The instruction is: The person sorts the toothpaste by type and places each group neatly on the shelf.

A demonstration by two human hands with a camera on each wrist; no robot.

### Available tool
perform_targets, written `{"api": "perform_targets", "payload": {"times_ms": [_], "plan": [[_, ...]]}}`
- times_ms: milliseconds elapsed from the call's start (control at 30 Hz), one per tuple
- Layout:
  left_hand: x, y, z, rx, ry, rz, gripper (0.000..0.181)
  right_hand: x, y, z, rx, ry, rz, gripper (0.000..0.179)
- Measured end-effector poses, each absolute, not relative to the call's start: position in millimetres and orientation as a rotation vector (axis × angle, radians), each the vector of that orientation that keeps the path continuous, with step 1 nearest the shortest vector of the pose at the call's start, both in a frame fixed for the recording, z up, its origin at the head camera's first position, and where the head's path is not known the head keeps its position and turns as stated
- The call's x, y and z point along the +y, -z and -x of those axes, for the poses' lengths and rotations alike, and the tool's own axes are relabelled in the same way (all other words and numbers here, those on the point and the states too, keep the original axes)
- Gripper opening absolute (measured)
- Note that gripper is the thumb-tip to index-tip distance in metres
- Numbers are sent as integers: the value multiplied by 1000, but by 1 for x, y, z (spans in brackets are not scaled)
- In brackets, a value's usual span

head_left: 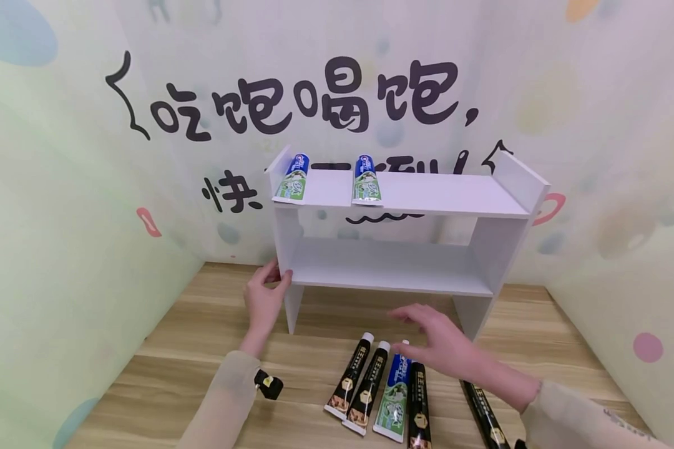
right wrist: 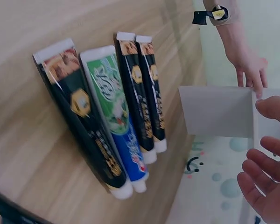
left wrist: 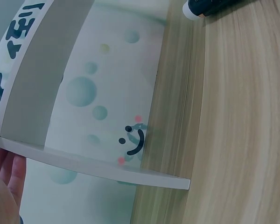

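My left hand [head_left: 264, 302] grips the left side panel of a white two-tier shelf [head_left: 393, 265], thumb on the front edge and fingers on the outer side. My right hand [head_left: 440, 343] hovers in front of the shelf with fingers loosely spread and nothing in them. Below it on the table lie a blue-and-green toothpaste tube [head_left: 394, 399] and several black toothpaste tubes [head_left: 372, 385], side by side with caps toward the shelf. On the top board lie two more blue-and-green tubes, one toothpaste tube [head_left: 293, 179] at the left end and another toothpaste tube [head_left: 366, 181] near the middle.
Another black tube [head_left: 483, 415] lies apart at the right, partly under my right forearm. The wood-grain table [head_left: 168, 368] meets a printed wall [head_left: 337, 37] behind the shelf. The shelf's raised right end panel [head_left: 519, 178] stands above the top board.
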State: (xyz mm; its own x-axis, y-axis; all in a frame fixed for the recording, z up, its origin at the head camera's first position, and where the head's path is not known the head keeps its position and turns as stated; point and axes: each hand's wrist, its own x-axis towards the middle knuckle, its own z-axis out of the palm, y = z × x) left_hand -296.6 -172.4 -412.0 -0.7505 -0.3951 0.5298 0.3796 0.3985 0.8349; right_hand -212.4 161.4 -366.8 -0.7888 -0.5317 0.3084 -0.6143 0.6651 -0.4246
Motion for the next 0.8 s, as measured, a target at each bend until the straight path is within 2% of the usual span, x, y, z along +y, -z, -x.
{"api": "perform_targets", "payload": {"times_ms": [200,467,800], "plan": [[-170,412,298,-1970,1421,1,33,164,396,206,-2697,-887,-831,57],[-171,413,301,-2007,1503,37,41,161,432,195,-2705,-1048,-655,58],[-174,416,302,-1922,1716,101,46,152,453,186,-2710,-1226,-389,60]]}}
